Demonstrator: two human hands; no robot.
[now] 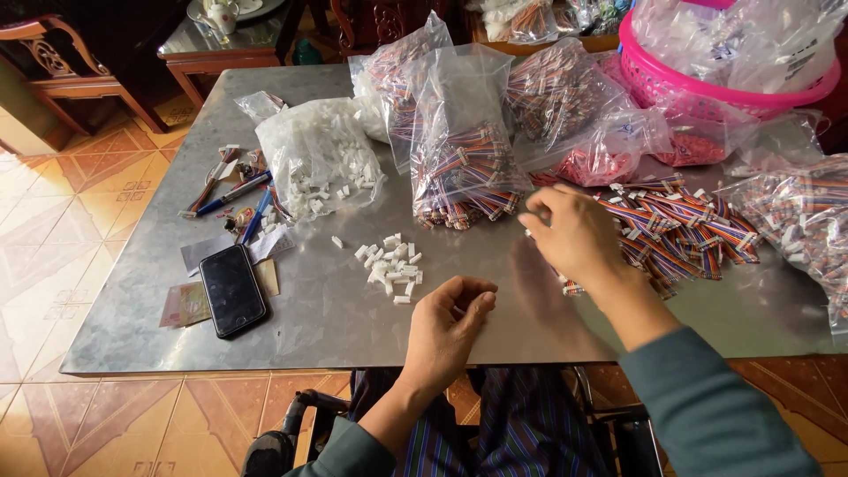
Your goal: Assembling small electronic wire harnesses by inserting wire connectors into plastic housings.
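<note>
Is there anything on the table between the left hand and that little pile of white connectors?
Nothing visible. The left hand hovers at the near edge of the metal table, and only bare tabletop lies between it and the small pile of white plastic connectors. The black phone lies well off to the left side.

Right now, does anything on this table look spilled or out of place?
White plastic pieces have spilled from the open clear bag onto the metal table. Nothing looks damaged.
</note>
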